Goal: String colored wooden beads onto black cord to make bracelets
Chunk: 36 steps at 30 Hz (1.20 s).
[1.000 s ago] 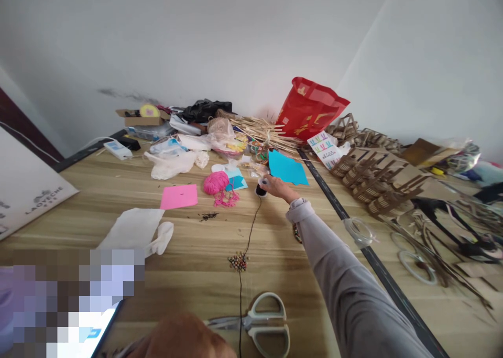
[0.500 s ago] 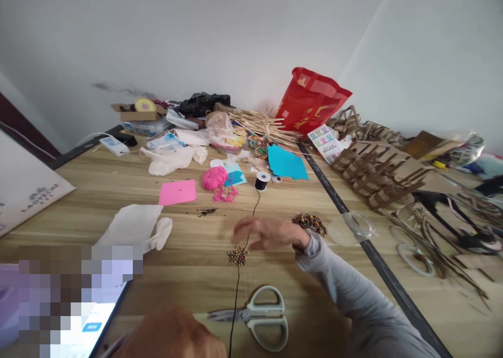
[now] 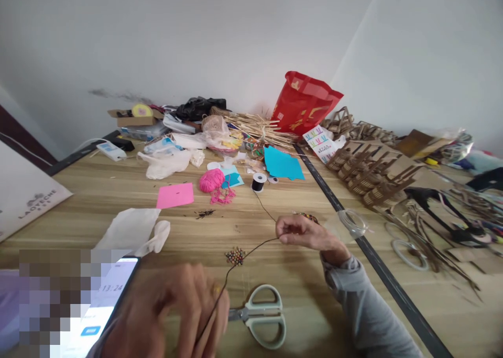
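A thin black cord [image 3: 251, 246] is pinched between the fingers of the right hand [image 3: 304, 232] above the wooden table [image 3: 118, 190]. The cord runs back to a black spool [image 3: 258, 182] and down to the left hand [image 3: 173, 316], where it is held by closed fingers. A small pile of beads [image 3: 234, 255] lies under the cord, and grey scissors [image 3: 261, 316] lie just beside the left hand.

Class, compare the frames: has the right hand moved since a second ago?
Yes. The right hand has pulled back from the black thread spool toward the scissors, now pinching the thread.
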### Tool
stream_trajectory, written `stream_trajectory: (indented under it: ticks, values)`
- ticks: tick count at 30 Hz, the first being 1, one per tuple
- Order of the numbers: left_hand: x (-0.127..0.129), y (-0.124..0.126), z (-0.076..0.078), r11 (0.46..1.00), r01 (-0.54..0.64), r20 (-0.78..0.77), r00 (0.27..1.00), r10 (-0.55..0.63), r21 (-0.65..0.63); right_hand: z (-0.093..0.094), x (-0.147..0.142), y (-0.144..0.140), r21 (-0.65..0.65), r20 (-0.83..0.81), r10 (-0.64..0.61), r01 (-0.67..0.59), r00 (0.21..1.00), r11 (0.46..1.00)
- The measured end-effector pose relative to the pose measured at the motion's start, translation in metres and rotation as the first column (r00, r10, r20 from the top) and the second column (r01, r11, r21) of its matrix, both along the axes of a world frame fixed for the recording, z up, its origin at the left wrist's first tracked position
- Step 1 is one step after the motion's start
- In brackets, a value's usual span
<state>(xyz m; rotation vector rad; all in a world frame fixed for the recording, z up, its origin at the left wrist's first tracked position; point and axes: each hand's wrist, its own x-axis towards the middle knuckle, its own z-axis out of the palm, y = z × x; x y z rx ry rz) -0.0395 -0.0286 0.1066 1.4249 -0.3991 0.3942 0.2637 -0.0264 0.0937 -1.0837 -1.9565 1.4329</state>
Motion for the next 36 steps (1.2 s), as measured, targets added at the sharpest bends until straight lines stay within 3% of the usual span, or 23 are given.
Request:
stream_trajectory:
  ticks: [2, 6, 10, 13, 18, 20, 25, 27, 29, 32, 36]
  values:
    - [0.000, 0.010, -0.009, 0.973, -0.224, -0.155, 0.961, 0.229, 0.045, -0.003, 0.005, -0.004, -0.037, -0.044, -0.021, 0.020, 0.999, 0.999]
    - [0.001, 0.033, -0.032, 0.856, -0.447, -0.506, 0.692, 0.516, 0.261, -0.007, 0.007, -0.012, -0.099, -0.019, 0.012, -0.014, 1.000, 0.995]
    - [0.007, 0.047, -0.055, 0.674, -0.664, -0.546, 0.450, 0.706, 0.324, -0.003, 0.010, -0.014, -0.065, 0.075, 0.008, -0.003, 0.997, 0.998]
    - [0.010, 0.052, -0.069, 0.525, -0.795, -0.546, 0.306, 0.780, 0.304, -0.001, 0.017, -0.010, -0.030, 0.133, -0.019, 0.023, 0.991, 0.999]
    - [0.011, 0.060, -0.095, 0.298, -0.941, -0.539, 0.171, 0.825, 0.158, -0.005, 0.028, -0.002, 0.079, 0.312, -0.065, 0.042, 0.948, 0.996]
    - [0.011, 0.063, -0.104, 0.264, -0.959, -0.578, 0.159, 0.800, 0.103, -0.010, 0.030, 0.000, 0.118, 0.410, -0.043, -0.006, 0.911, 0.993]
    - [0.012, 0.065, -0.113, 0.268, -0.958, -0.574, 0.163, 0.803, 0.103, -0.029, 0.026, -0.004, 0.075, 0.527, 0.107, -0.171, 0.843, 0.982]
    - [0.014, 0.063, -0.112, 0.307, -0.944, -0.566, 0.187, 0.803, 0.123, -0.035, 0.017, -0.003, 0.206, 0.538, 0.014, -0.148, 0.843, 0.967]
    - [0.016, 0.062, -0.109, 0.350, -0.927, -0.553, 0.223, 0.803, 0.133, -0.040, 0.003, 0.002, 0.246, 0.527, -0.024, -0.125, 0.849, 0.961]
    - [0.021, 0.060, -0.106, 0.406, -0.903, -0.532, 0.277, 0.800, 0.140, -0.049, -0.026, 0.013, 0.369, 0.405, -0.118, -0.044, 0.907, 0.929]
    - [0.028, 0.061, -0.108, 0.473, -0.870, -0.525, 0.339, 0.781, 0.142, -0.065, -0.063, 0.029, 0.509, 0.205, -0.131, 0.009, 0.970, 0.861]
